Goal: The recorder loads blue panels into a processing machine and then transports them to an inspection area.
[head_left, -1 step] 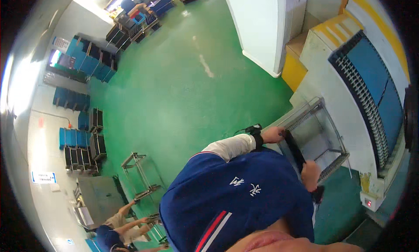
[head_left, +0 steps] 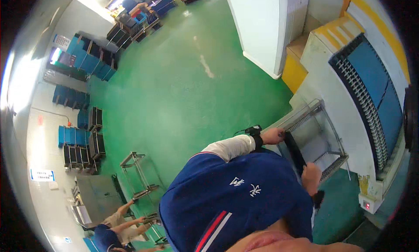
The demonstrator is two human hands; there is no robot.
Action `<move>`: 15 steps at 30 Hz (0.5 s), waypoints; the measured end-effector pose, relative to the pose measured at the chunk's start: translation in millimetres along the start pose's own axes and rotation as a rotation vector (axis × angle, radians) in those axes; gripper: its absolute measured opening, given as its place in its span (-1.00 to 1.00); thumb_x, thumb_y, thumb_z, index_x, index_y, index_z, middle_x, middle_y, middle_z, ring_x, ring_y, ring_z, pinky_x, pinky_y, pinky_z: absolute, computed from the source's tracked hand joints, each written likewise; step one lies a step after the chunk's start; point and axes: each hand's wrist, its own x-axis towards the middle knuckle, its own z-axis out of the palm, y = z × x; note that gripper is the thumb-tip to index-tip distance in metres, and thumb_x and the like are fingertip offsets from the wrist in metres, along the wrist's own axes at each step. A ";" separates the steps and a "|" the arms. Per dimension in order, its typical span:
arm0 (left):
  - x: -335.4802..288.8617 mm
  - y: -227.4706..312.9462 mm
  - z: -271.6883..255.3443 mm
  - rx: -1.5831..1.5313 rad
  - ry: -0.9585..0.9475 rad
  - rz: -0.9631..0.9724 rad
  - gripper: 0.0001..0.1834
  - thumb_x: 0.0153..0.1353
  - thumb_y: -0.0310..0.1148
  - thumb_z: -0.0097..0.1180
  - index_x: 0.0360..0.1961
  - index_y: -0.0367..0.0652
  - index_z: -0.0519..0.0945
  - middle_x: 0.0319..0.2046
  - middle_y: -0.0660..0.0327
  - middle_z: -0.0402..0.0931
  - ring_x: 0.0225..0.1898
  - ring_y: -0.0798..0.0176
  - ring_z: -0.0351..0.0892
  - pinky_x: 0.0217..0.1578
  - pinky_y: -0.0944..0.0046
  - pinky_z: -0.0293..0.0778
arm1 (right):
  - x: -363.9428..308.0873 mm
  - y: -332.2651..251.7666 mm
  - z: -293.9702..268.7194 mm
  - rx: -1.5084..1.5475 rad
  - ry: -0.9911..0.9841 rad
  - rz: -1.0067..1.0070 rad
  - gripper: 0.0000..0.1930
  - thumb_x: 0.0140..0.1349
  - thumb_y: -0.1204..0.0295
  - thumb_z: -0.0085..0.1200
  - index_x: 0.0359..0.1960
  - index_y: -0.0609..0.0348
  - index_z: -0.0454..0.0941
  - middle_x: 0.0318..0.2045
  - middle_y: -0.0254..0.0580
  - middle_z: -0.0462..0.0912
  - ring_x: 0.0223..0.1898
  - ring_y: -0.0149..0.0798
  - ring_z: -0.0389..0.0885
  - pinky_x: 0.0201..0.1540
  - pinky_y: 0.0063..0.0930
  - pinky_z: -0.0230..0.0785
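Observation:
A long, black, narrow piece (head_left: pixel 295 151) stretches between my two hands, one hand at each end. My left hand (head_left: pixel 273 136), below a white sleeve and a dark wristband, is closed on its far end. The near end is gripped by my right hand (head_left: pixel 311 178), its fingers partly hidden. Whether the piece is a bar or a tray seen edge-on, I cannot tell. Just beyond it, on the right, stands a metal rack (head_left: pixel 337 127) with slotted rails. The black piece is beside or over the rack's near side; contact is not clear.
On the right is a white-and-yellow machine (head_left: pixel 349 117) with blue panels (head_left: pixel 371 71) and a toothed metal strip. A white cabinet (head_left: pixel 257 25) stands ahead. At lower left, another person (head_left: pixel 109 236) handles a metal frame cart (head_left: pixel 139 175). Blue and black bins (head_left: pixel 76 136) line the left wall.

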 end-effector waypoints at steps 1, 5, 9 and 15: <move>-1.3 2.4 -3.5 0.007 0.003 -0.009 -0.78 0.07 -0.28 0.16 -0.30 -0.17 0.59 -0.44 0.01 0.61 -0.38 0.02 0.62 -0.33 0.08 0.50 | 0.5 -6.3 -16.0 0.034 0.085 -0.022 -0.86 0.04 0.44 0.07 -0.59 0.20 0.45 -0.54 0.07 0.51 -0.45 0.16 0.50 -0.40 0.03 0.26; -4.0 31.5 -19.6 -0.033 -0.102 -0.112 -0.77 0.16 -0.24 0.16 -0.24 -0.13 0.59 -0.53 0.19 0.58 -0.51 0.29 0.57 -0.43 0.22 0.49 | 0.6 -16.6 -73.9 0.159 0.173 -0.004 -0.85 0.05 0.42 0.09 -0.56 0.20 0.41 -0.56 0.06 0.43 -0.45 0.18 0.45 -0.39 0.02 0.22; 3.9 38.9 -16.3 -0.120 -0.120 -0.138 -0.61 0.08 -0.11 0.27 -0.61 -0.27 0.60 -0.68 0.15 0.54 -0.61 0.27 0.57 -0.55 0.23 0.46 | -5.4 -0.5 -74.5 0.061 0.071 -0.032 -0.85 0.03 0.45 0.10 -0.54 0.21 0.39 -0.56 0.05 0.41 -0.45 0.18 0.43 -0.40 0.00 0.19; 1.5 56.1 -24.8 -0.122 -0.110 -0.117 -0.58 0.11 -0.04 0.30 -0.45 -0.25 0.58 -0.58 0.23 0.55 -0.54 0.33 0.55 -0.49 0.27 0.46 | -2.5 -14.4 -111.7 0.026 0.202 -0.126 -0.85 0.01 0.44 0.17 -0.53 0.20 0.44 -0.57 -0.02 0.42 -0.48 0.09 0.43 -0.46 -0.10 0.21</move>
